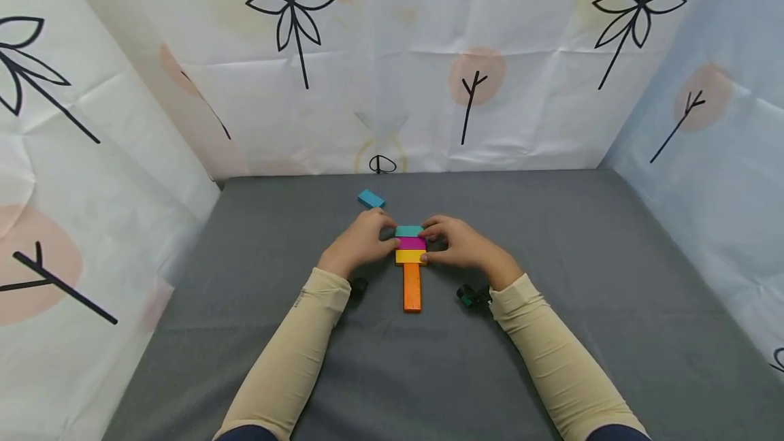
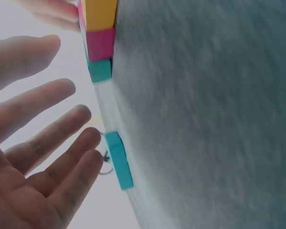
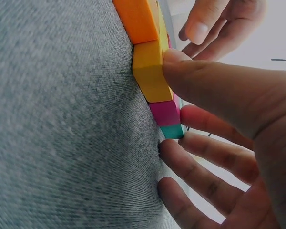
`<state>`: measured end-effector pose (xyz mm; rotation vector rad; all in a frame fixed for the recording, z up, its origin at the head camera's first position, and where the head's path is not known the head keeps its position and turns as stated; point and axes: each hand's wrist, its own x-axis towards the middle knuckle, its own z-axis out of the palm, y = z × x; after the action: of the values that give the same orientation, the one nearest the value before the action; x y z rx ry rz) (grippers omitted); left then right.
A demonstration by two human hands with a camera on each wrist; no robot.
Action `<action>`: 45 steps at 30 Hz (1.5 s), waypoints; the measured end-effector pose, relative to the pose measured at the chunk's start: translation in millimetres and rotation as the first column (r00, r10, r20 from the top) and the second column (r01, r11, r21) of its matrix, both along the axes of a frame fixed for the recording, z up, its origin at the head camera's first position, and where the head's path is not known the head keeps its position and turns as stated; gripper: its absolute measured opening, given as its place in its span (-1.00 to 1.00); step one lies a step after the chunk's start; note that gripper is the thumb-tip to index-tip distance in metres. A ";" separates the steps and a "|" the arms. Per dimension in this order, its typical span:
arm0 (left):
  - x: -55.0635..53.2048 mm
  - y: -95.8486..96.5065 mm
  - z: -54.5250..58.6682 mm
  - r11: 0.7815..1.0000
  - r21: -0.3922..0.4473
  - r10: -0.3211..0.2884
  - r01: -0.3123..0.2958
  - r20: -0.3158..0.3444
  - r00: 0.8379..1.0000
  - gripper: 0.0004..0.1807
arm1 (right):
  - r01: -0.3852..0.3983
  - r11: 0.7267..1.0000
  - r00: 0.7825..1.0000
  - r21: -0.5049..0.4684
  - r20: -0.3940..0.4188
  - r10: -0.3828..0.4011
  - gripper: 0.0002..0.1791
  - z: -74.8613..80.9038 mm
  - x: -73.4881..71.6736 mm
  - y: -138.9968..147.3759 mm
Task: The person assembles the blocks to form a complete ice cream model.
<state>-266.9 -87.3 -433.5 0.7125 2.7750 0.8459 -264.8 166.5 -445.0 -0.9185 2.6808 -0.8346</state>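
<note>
In the head view, a teal block [image 1: 407, 231], a magenta block [image 1: 409, 243] and a yellow block [image 1: 408, 256] lie flat in a stack of rows. Below them an orange block [image 1: 412, 289] runs lengthwise toward me. My left hand [image 1: 358, 243] is at the left side of the rows; its wrist view shows spread, loose fingers apart from the blocks. At the right side, my right hand [image 1: 461, 243] rests its thumb [image 3: 178, 71] on the yellow block, with fingertips beside the magenta and teal ends. Nothing is lifted.
A blue block [image 1: 371, 199] lies at an angle beyond my left hand, apart from the others. Grey cloth [image 1: 392, 373] covers the table. White printed sheets [image 1: 392, 107] stand at the back and both sides.
</note>
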 end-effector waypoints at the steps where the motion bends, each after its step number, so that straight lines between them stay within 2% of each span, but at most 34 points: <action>1: -0.4 -2.8 0.0 1.000 0.004 0.008 -0.008 -0.004 1.000 -0.58 | -0.003 1.000 1.000 0.000 -0.003 0.003 -0.49 0.4 -0.1 -0.1; 8: -3.0 -20.6 -1.7 0.994 0.047 0.100 -0.100 -0.004 0.995 -0.53 | 0.008 1.000 1.000 0.013 0.002 -0.008 -0.49 3.1 0.8 -1.2; 13: -10.1 -29.8 -2.4 0.994 0.033 0.104 -0.103 -0.034 0.994 -0.54 | 0.025 1.000 0.999 0.014 0.024 -0.026 -0.46 2.8 3.4 0.1; 19: -24.3 -35.1 8.6 0.995 0.041 0.097 -0.093 -0.093 0.991 -0.58 | 0.030 0.999 0.999 0.012 0.026 -0.030 -0.46 1.9 5.0 1.8; 24: -40.1 -33.5 15.9 0.994 0.049 0.102 -0.094 -0.195 0.976 -0.57 | 0.032 0.999 0.999 0.000 0.019 -0.032 -0.46 2.7 4.2 2.6; 27: -49.4 -32.4 18.2 0.996 0.019 0.094 -0.092 -0.217 0.972 -0.57 | 0.025 1.000 1.000 -0.007 0.014 -0.025 -0.46 2.6 3.6 2.8; 29: -55.1 -32.0 20.3 0.996 -0.016 0.077 -0.082 -0.205 0.976 -0.56 | 0.020 1.000 1.000 -0.007 0.014 -0.020 -0.46 2.4 3.5 2.7; 33: -65.7 -30.7 25.4 0.995 -0.080 0.049 -0.061 -0.142 0.989 -0.49 | 0.029 1.000 0.999 -0.004 0.016 -0.029 -0.46 3.0 3.9 2.1; 37: -73.9 -30.3 26.5 0.992 -0.112 0.051 -0.059 -0.071 0.996 -0.40 | 0.034 0.999 0.999 -0.002 0.017 -0.034 -0.47 4.3 4.0 1.7; 40: -77.8 -29.7 26.0 0.991 -0.119 0.058 -0.062 -0.030 0.998 -0.40 | 0.034 0.999 0.999 -0.005 0.020 -0.034 -0.47 4.6 3.4 1.3; 45: -78.2 -25.7 25.8 0.991 -0.118 0.071 -0.065 0.039 0.997 -0.39 | 0.032 0.999 0.999 -0.007 0.024 -0.031 -0.47 3.0 2.2 0.8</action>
<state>-345.1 -113.0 -407.7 0.5760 2.7967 0.6951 -262.6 167.3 -442.0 -0.8644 2.6798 -0.8577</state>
